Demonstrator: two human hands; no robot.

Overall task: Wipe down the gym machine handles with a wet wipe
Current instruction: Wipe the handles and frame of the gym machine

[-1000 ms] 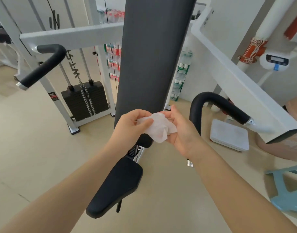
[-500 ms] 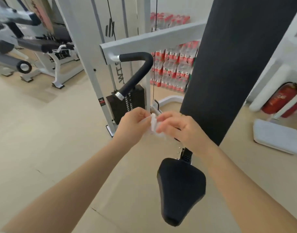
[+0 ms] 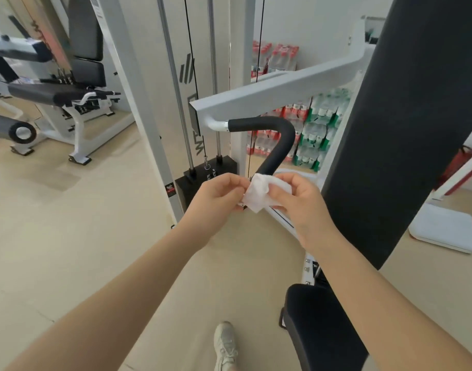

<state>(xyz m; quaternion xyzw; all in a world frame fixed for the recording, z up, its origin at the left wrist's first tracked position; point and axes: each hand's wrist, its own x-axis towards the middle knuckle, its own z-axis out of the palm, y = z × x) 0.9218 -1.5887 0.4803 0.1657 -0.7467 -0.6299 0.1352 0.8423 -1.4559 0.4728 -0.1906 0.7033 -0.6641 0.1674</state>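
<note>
A crumpled white wet wipe point(image 3: 259, 194) is held between both hands in the middle of the view. My left hand point(image 3: 218, 196) pinches its left edge and my right hand point(image 3: 301, 202) grips its right side with curled fingers. Just above the wipe, the lower end of a bent black padded handle point(image 3: 276, 145) comes down from a white machine arm point(image 3: 277, 89). The wipe sits right at the handle's tip; whether it touches it I cannot tell.
A tall black back pad point(image 3: 406, 116) rises on the right above a black seat point(image 3: 323, 322). A weight stack point(image 3: 205, 180) and guide rods stand behind the hands. Another machine point(image 3: 55, 92) stands at far left, stacked bottled water point(image 3: 309, 129) behind, a white scale point(image 3: 443, 231) right.
The view has swung to the left, bringing the left handle to the centre. Both hands carried the wipe up to the handle's lower end.
</note>
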